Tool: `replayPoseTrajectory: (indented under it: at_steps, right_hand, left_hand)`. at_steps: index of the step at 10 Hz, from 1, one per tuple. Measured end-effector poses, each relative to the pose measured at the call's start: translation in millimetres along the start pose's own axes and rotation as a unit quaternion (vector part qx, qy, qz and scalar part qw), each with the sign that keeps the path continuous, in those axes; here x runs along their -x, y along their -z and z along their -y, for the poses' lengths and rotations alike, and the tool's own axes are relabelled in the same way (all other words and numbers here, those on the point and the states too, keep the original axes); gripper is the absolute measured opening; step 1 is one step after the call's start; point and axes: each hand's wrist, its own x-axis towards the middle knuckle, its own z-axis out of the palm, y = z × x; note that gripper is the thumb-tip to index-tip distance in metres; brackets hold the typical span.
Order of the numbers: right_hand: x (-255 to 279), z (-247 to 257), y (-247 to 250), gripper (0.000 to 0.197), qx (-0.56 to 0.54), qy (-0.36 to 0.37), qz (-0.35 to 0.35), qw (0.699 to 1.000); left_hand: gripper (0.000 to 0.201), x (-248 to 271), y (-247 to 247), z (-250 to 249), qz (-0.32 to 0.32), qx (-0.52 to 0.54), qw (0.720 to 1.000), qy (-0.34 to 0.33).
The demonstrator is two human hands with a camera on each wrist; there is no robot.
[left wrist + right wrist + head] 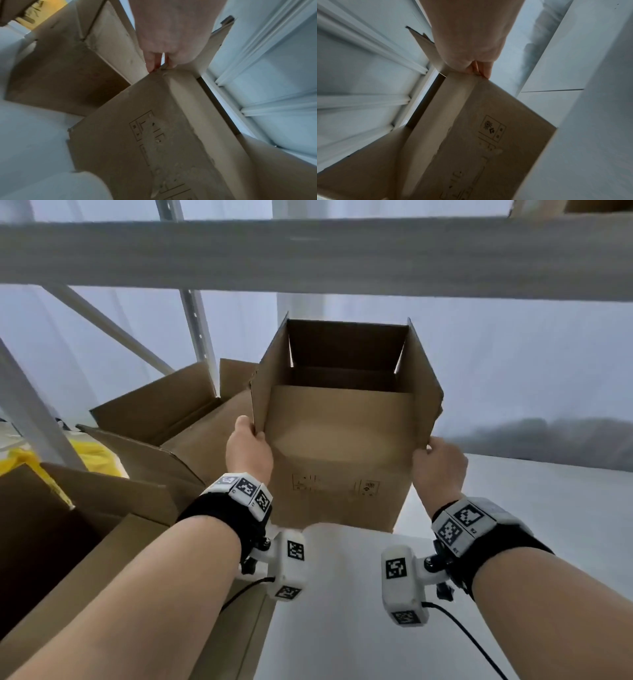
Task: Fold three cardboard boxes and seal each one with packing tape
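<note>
A brown cardboard box (342, 446) stands upright on the white table (534, 529), its top open and its side flaps standing up. My left hand (248, 448) grips the lower corner of the left flap, and in the left wrist view the left hand (169, 40) pinches that corner of the box (154, 142). My right hand (440, 462) grips the corner of the right flap. In the right wrist view the right hand (471, 47) holds the edge of the box (488, 128). Printed symbols show on the near wall. No tape is in view.
Other opened cardboard boxes (164, 422) lie to the left, and another brown box (68, 529) sits at the lower left. Yellow plastic (41, 467) lies behind them. White shelf uprights (197, 313) and a grey shelf beam (308, 254) stand above and behind.
</note>
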Motion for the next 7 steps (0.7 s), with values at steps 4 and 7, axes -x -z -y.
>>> replayPoseTrajectory:
  at_steps: [4, 7]
  right_hand:
    - [42, 1, 1, 0.032, 0.227, 0.067, 0.024, 0.971]
    - [41, 13, 13, 0.018, 0.230, -0.011, 0.167, 0.959]
  left_hand:
    - [0.029, 12, 16, 18, 0.040, -0.078, 0.994, 0.058]
    - [0.066, 23, 42, 13, 0.157, -0.094, 0.981, 0.067]
